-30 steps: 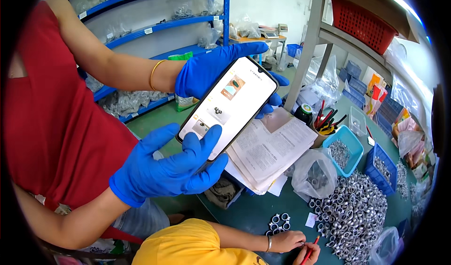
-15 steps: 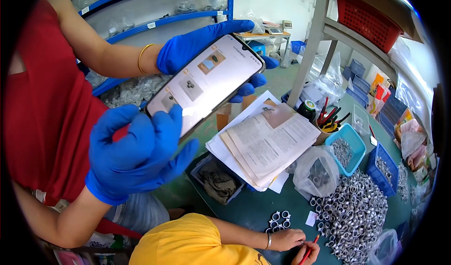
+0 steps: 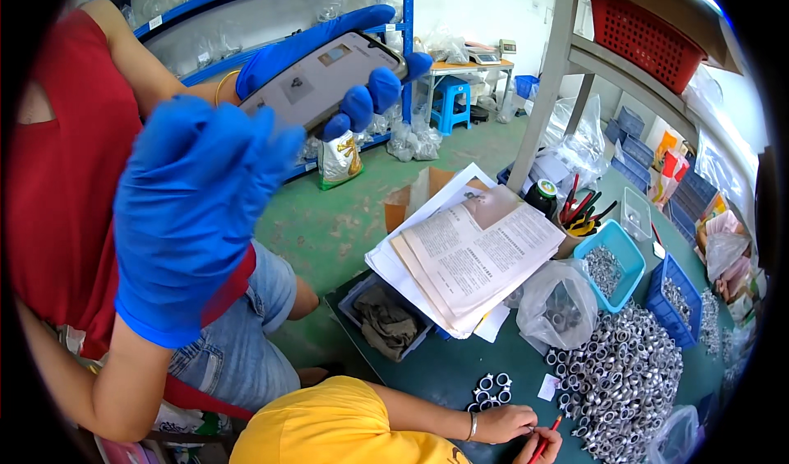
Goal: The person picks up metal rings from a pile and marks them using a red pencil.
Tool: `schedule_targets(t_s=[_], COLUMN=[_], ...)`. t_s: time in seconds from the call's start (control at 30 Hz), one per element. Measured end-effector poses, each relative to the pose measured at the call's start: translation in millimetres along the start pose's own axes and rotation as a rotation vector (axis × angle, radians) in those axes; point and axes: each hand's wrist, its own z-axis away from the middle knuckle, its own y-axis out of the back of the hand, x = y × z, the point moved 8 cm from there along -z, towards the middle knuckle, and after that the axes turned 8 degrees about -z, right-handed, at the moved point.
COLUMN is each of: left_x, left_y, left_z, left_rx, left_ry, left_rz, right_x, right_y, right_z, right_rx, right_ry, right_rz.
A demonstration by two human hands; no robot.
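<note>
At the lower edge, my left hand, with a metal bangle at the wrist, rests on the green table with its fingers curled in. Whether anything is under those fingers cannot be made out. My right hand, partly cut off by the edge, is shut on a red pen held at a slant. Just beyond my left hand lies a small group of metal ring parts. A white paper slip and a large heap of similar metal rings are to the right.
A co-worker in red at the left has blue gloves and holds a phone. Printed papers, a bin with cloth, a plastic bag, a turquoise basket and a blue basket are on the table.
The co-worker's phone has moved up and left and tilted. Their other gloved hand has drawn left, off the screen, and is blurred. My hands have barely moved.
</note>
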Motion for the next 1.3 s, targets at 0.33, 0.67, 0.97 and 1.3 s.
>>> schedule_targets(t_s=[0.33, 0.67, 0.97, 1.3], left_x=[0, 8, 16, 7], left_y=[0, 7, 28, 27], left_z=[-1, -2, -9, -33], left_rx=[0.012, -0.009, 0.075, -0.109], left_ry=[-0.014, -0.011, -0.025, 0.289], left_rz=[-0.011, -0.046, -0.165, 0.517], right_x=[1, 6, -35, -15], right_y=[0, 7, -15, -10], right_z=[0, 7, -23, -48], right_rx=[0.0, 0.108, 0.055, 0.183], right_ry=[-0.023, -0.108, 0.101, -0.332], right_rz=[0.004, -0.041, 0.185, -0.524])
